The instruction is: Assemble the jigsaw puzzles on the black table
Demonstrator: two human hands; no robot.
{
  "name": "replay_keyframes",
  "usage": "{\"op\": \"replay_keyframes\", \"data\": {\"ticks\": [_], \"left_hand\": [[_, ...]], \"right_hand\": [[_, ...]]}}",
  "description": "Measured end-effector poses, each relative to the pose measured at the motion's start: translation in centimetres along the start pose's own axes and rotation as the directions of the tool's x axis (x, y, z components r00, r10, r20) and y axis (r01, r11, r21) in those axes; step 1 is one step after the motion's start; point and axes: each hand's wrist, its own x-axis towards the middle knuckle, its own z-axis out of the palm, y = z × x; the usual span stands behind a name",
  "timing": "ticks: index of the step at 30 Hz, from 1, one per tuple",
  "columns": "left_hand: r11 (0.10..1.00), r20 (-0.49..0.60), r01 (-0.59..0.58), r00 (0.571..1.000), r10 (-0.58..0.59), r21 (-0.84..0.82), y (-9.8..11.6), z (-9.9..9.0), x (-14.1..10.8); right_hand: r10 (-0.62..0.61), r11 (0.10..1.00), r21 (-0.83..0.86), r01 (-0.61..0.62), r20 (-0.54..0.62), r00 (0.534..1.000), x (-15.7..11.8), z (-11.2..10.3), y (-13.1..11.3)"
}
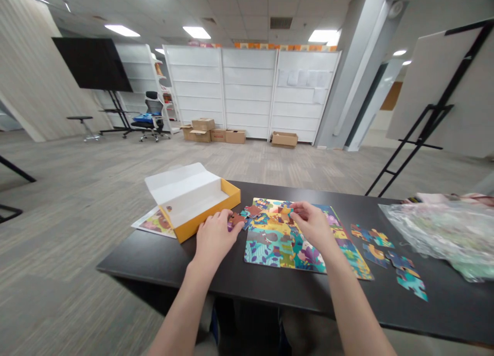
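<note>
A colourful jigsaw puzzle (270, 243) with cartoon animals lies partly assembled on the black table. At its left edge my left hand (216, 237) is closed, thumb and fingers on a reddish-brown puzzle piece (236, 220). More loose pieces (252, 211) lie between that hand and the puzzle, some overlapping its edge. Over the upper middle of the puzzle, my right hand (314, 227) pinches an orange-brown puzzle piece (285, 213), its far side partly covered by the fingers. Several loose pieces (374, 255) are scattered right of the puzzle.
An open yellow box (208, 212) with a white inside stands left, beside my left hand, over a printed sheet (152, 223). Crumpled clear plastic bags (451, 232) lie at the table's right. Beyond the black table (173, 266) are cardboard boxes (203, 127) and white shelving (247, 88).
</note>
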Motion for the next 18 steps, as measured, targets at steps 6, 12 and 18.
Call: {"op": "replay_keyframes", "data": {"ticks": [6,12,18], "left_hand": [[0.999,0.023,0.029,0.999,-0.03,0.034,1.6,0.3,0.4],[0.989,-0.004,0.067,0.998,-0.069,-0.135,-0.2,-0.2,0.6],[0.834,-0.18,-0.041,0.981,-0.071,-0.551,-2.8,-2.3,0.0]], "right_hand": [[0.004,1.0,-0.014,-0.004,0.028,1.0,0.0,0.4,0.0],[-0.021,1.0,-0.006,0.021,0.018,1.0,-0.2,0.0,-0.1],[-0.019,1.0,-0.008,0.019,0.001,1.0,0.0,-1.3,0.1]]}}
